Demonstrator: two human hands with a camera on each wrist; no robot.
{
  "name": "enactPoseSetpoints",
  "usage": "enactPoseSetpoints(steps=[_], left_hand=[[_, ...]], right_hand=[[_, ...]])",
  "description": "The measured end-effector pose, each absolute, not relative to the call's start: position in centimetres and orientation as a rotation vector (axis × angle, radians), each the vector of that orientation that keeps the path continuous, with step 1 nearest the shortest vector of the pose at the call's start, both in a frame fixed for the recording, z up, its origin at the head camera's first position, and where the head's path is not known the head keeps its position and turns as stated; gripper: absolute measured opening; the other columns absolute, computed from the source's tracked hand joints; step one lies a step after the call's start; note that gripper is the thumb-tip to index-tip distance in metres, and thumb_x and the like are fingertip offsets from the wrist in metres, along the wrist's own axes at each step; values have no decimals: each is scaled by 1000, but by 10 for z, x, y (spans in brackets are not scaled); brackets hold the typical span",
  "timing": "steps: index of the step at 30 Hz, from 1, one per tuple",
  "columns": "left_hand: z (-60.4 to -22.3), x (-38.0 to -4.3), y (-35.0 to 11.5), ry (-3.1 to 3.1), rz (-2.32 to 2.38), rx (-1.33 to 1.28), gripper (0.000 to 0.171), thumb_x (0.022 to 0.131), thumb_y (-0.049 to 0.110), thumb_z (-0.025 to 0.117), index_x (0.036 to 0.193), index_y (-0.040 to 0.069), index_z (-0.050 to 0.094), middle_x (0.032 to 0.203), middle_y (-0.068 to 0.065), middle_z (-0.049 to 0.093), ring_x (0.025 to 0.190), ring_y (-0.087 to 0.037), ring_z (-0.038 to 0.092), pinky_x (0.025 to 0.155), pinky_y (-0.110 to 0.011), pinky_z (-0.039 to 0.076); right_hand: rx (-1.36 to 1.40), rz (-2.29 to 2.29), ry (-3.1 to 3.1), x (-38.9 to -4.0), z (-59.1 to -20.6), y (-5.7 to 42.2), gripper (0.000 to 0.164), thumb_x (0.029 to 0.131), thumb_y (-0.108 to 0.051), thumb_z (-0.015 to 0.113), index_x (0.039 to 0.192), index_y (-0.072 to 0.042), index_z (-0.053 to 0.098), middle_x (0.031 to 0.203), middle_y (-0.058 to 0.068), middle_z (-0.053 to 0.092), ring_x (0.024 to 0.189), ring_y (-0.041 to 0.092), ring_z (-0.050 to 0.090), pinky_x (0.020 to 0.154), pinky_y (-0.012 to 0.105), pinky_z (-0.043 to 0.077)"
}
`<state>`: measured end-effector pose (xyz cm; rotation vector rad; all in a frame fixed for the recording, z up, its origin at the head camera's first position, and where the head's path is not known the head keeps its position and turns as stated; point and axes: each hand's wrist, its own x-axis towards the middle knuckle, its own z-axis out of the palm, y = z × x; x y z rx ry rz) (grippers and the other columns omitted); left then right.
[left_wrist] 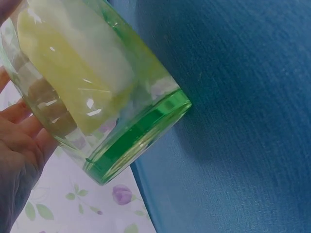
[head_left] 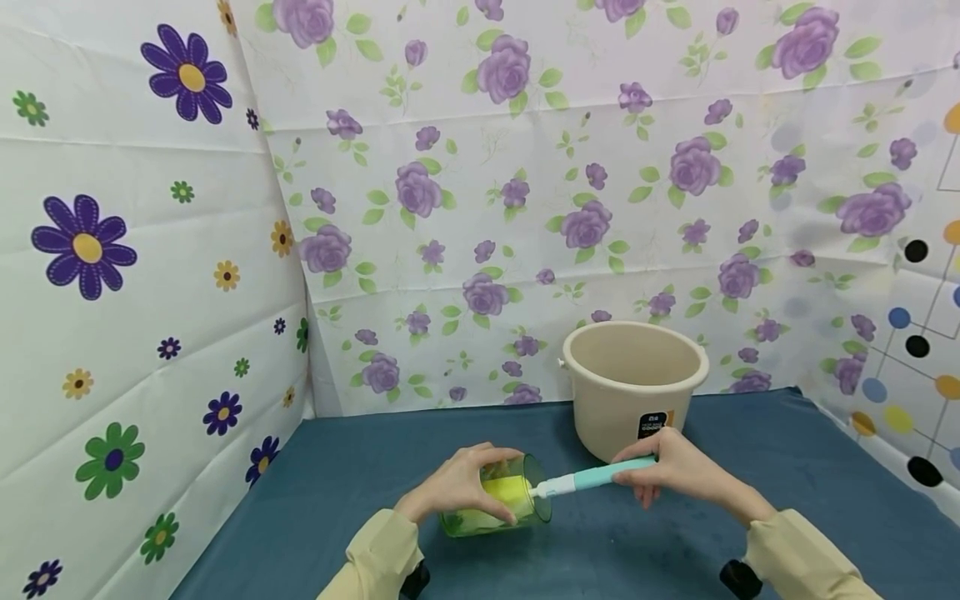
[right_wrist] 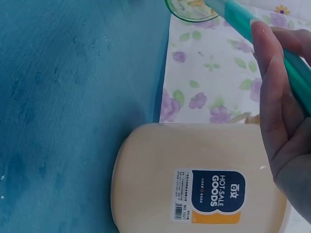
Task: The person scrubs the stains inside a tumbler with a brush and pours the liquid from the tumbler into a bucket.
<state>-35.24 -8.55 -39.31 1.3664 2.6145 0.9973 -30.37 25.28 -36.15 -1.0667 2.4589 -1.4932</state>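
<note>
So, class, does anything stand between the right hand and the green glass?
Only the brush that the right hand holds, its yellow sponge inside the green glass. The beige bucket stands behind, not between them.

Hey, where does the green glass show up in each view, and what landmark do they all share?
Head: the green glass is low and near centre, held on its side by the left hand.
Left wrist: the green glass looms large at upper left.
Right wrist: only the rim end of the green glass, at the top edge.
Shared landmark: blue cloth.
</note>
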Motion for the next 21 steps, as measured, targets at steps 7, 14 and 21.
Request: enactPoseSetpoints(steps=[7, 14, 21], left_hand=[[-393, -352, -86, 2607, 1006, 1381, 73, 67, 44, 77, 131, 24, 49, 95, 10, 50, 79, -10, 47, 62, -27, 40], [-393, -352, -87, 2617, 1005, 1392, 73, 67, 44, 77, 131, 23, 49, 98, 11, 50, 82, -9, 46, 64, -27, 40], [-392, -351, -87, 2626, 1005, 1367, 73, 66, 44, 78, 131, 23, 50, 99, 10, 49, 84, -9, 47, 64, -26, 41]], right_hand=[[-1050, -1538, 2409, -306, -362, 257, 20, 86, -7, 62, 104, 2, 66, 62, 15, 62, 49, 28, 59, 45, 42, 47], [-1040, -1557, 2435, -301, -354, 259, 21, 86, -7, 63, 104, 3, 66, 62, 12, 62, 49, 28, 60, 46, 42, 48], [-1096, -1554, 2467, -292, -339, 257, 19, 85, -1, 62, 101, 8, 64, 62, 14, 61, 49, 29, 59, 45, 42, 47]])
